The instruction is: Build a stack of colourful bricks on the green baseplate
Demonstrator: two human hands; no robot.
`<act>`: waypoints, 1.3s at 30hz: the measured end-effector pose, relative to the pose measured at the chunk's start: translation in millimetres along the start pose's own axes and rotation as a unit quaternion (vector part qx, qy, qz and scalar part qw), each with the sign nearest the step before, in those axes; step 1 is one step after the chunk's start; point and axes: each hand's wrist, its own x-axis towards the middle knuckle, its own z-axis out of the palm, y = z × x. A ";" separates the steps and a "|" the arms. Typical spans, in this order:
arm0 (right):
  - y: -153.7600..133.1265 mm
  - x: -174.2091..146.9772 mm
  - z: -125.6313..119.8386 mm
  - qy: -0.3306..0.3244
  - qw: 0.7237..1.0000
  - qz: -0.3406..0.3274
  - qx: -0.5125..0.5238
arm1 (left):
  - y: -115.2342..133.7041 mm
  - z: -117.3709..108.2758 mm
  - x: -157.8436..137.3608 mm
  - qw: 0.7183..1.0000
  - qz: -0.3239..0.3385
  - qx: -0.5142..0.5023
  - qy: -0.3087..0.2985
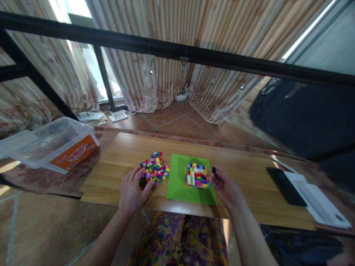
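Note:
My left hand (pixel 134 190) rests at the near left edge of a pile of loose, many-coloured toy bricks (pixel 156 168), its thumb and fingers apart. A green studded baseplate (pixel 176 184) lies right of the pile. On it stands a block-shaped build of coloured bricks (pixel 197 175), with white, red, blue, yellow and pink pieces on top. Just beyond the baseplate's right edge is my right hand (pixel 226 186), palm partly up. Between its thumb and fingertips it pinches a small black brick (pixel 213 170).
Everything sits on a wooden table (pixel 244 177). At its right end lie a black phone-like slab (pixel 285 186) and a white tray-like object (pixel 318 199). A clear plastic bin (pixel 50 144) with an orange label stands off the left end. A black metal bar (pixel 166 48) crosses beyond the table.

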 end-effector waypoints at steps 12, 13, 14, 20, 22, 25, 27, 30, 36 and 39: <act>-11.7 13.3 14.1 0.014 0.986 -0.083 -0.144 | -0.3 0.4 1.9 1.000 0.012 0.006 0.007; -12.0 15.1 16.1 0.013 0.981 -0.090 -0.173 | -0.4 0.6 1.9 1.000 0.012 0.008 0.008; -12.0 16.8 17.7 0.012 0.973 -0.101 -0.207 | -0.4 0.6 1.8 1.000 0.011 0.009 0.008; -7.0 25.9 22.8 -0.032 0.872 -0.219 -0.438 | 0.4 -0.6 2.0 1.000 0.011 0.004 0.005; -5.1 29.5 24.1 -0.050 0.856 -0.224 -0.462 | 0.5 -0.7 1.9 1.000 0.009 0.003 0.004; -3.2 34.9 26.0 -0.073 0.850 -0.219 -0.474 | 0.2 -0.3 1.4 1.000 0.008 0.001 0.004; -2.5 37.7 26.7 -0.082 0.851 -0.215 -0.472 | -0.1 0.0 0.8 1.000 0.009 0.002 0.004; -2.3 39.6 26.4 -0.091 0.856 -0.194 -0.471 | -0.2 0.2 0.3 1.000 0.009 0.007 0.003; -5.2 40.0 25.7 -0.109 0.860 -0.185 -0.462 | -0.1 0.5 0.6 1.000 0.006 0.008 0.002; -7.2 41.1 25.4 -0.121 0.867 -0.186 -0.445 | 0.3 0.3 0.8 1.000 0.007 0.006 0.001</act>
